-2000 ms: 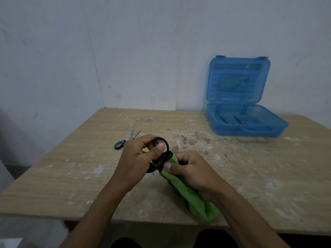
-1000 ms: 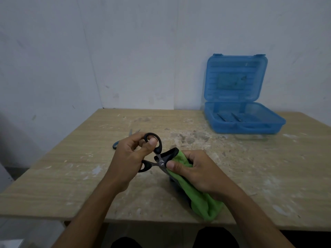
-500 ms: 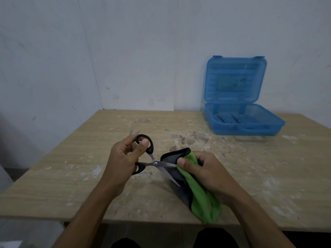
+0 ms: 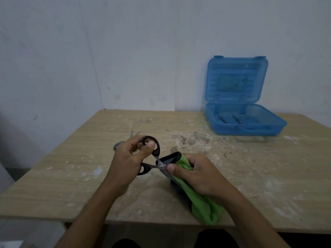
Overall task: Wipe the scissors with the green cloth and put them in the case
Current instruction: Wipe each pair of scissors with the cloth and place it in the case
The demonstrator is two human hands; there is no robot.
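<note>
The black-handled scissors (image 4: 155, 159) are held up over the near middle of the table (image 4: 250, 176), between the two hands. Their handles are spread apart, one ring up near the thumb and the other lower down by the palm. The left hand (image 4: 128, 162) grips these handles, its thumb pressed on the upper ring and its fingers curled round behind it. The blades run down to the right from the pivot screw and vanish into the green cloth (image 4: 200, 197), so most of their length is hidden. The right hand (image 4: 198, 174) is closed round the cloth and the blades inside it, with the thumb tip pinching right beside the pivot. The cloth has a dark side showing at its upper fold, and its loose end hangs down to the front edge of the table.

A second pair of scissors (image 4: 125, 140), with a blue handle, lies flat on the table just behind the left hand, partly hidden by it. The blue case (image 4: 245, 125) sits well apart at the far right of the table, its lid standing open against the white wall (image 4: 125, 51). Some dark strips lie inside its tray, too small to identify.
</note>
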